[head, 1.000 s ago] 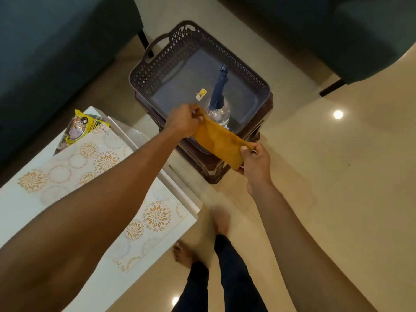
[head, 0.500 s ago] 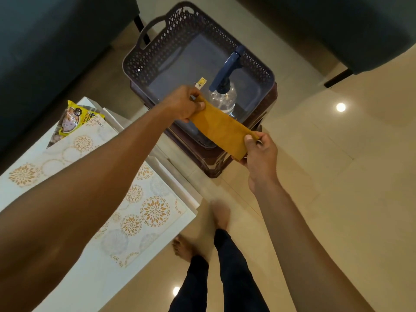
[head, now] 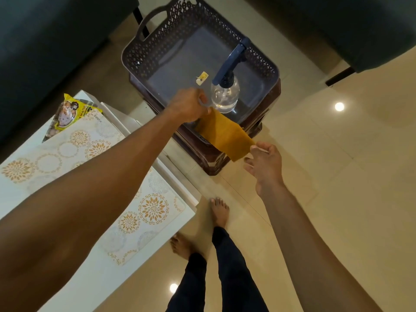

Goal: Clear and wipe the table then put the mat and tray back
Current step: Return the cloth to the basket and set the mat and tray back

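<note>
Early going: mat and snack packet at 9 o'clock remain on the table, left hand pinching the yellow cloth, right hand fingers spread, just touching its end.

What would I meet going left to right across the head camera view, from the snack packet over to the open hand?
snack packet → left hand → spray bottle → yellow cloth → right hand
</note>
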